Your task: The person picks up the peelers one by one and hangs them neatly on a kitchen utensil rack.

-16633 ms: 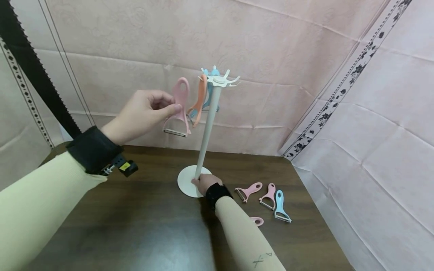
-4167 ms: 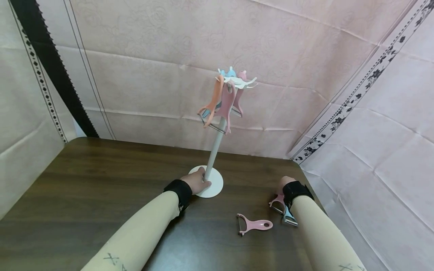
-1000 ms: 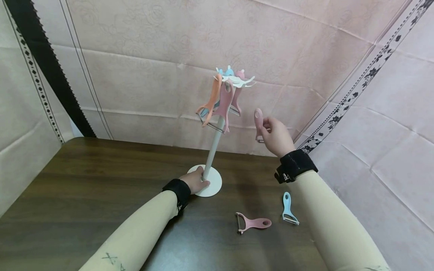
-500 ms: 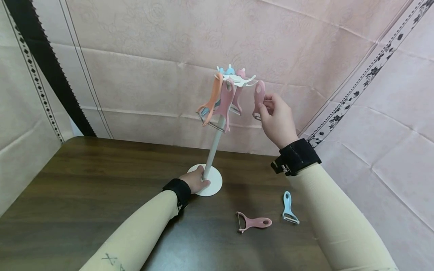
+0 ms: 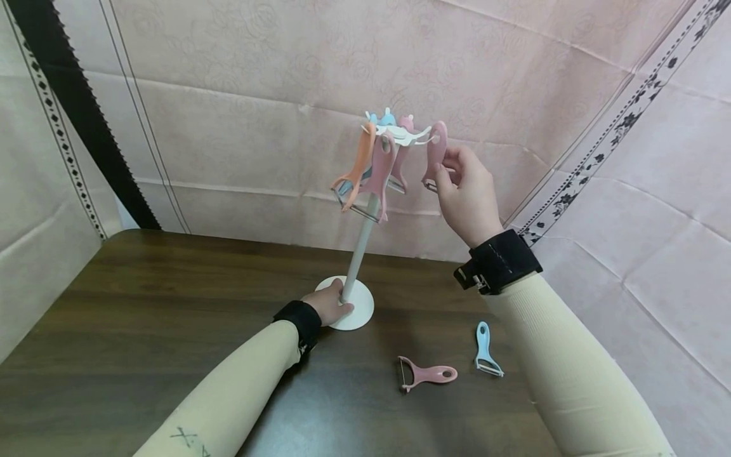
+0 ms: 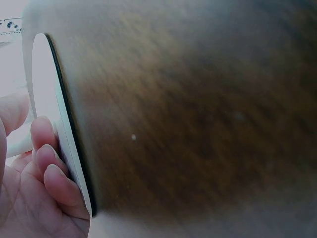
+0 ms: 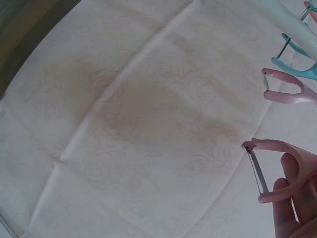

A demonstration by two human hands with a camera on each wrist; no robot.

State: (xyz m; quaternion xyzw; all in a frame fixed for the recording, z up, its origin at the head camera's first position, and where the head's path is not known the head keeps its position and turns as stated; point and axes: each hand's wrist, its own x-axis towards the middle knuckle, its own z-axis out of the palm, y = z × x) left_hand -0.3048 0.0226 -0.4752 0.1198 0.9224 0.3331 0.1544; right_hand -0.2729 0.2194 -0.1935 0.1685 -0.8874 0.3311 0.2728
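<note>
A white stand (image 5: 360, 254) with a round base (image 5: 361, 310) and curved hooks (image 5: 422, 136) on top rises from the table. Low on its pole, my left hand (image 5: 328, 306) holds it, several fingers (image 6: 59, 186) curled over the base. My right hand (image 5: 468, 193) pinches a pink peeler (image 5: 435, 152) upright by its handle, blade downward. The handle's hole end is at the tip of a right-side hook; whether the hook passes through cannot be seen. An orange peeler (image 5: 361, 165), pink peelers (image 5: 381, 174) and blue ones (image 7: 294, 67), partly hidden, hang from other hooks.
On the brown table (image 5: 188, 285), a pink peeler (image 5: 431, 374) lies in front of the stand, with a blue peeler (image 5: 484, 349) to its right, near the right forearm. A pale cloth wall (image 5: 257, 158) stands close behind the table.
My right hand has raised the pink peeler from the table's right side up and leftward to the hook tip. Earlier, another pink peeler was hung up. My left hand stays on the stand.
</note>
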